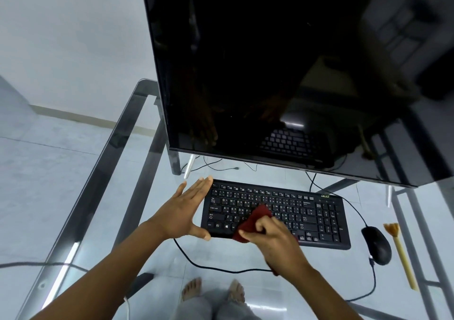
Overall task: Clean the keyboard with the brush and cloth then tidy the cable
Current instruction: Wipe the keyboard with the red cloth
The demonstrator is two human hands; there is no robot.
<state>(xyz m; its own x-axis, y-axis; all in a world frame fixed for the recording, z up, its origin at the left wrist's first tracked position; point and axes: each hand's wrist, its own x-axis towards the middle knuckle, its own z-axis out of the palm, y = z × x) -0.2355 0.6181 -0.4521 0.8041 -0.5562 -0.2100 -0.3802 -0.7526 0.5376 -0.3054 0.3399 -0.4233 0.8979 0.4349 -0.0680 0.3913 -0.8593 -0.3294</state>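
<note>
Here, the black keyboard (307, 211) lies flat on the glass tabletop (228, 253), just in front of a large dark monitor (270, 74). The left hand (186, 211) is released, its fingers straight and together, pressed against the keyboard's left edge, with the thumb touching the front left corner. The right hand (272, 238) is clenched round a dark red cloth (255, 219); the cloth is bunched and rests on the keys in the lower middle of the keyboard, near the front edge.

The brush (398, 251) lies on the tabletop well to the right, apart from both hands. Its pale yellow handle points toward the person and its tan bristles point away. A black mouse (377, 244) sits between the brush and the keyboard's right end. A black cable (208, 267) runs out from near the keyboard's front left corner and curves loosely along the glass in front of it, passing under the right wrist. Through the glass, the person's bare feet (191, 290) show on the pale floor.
</note>
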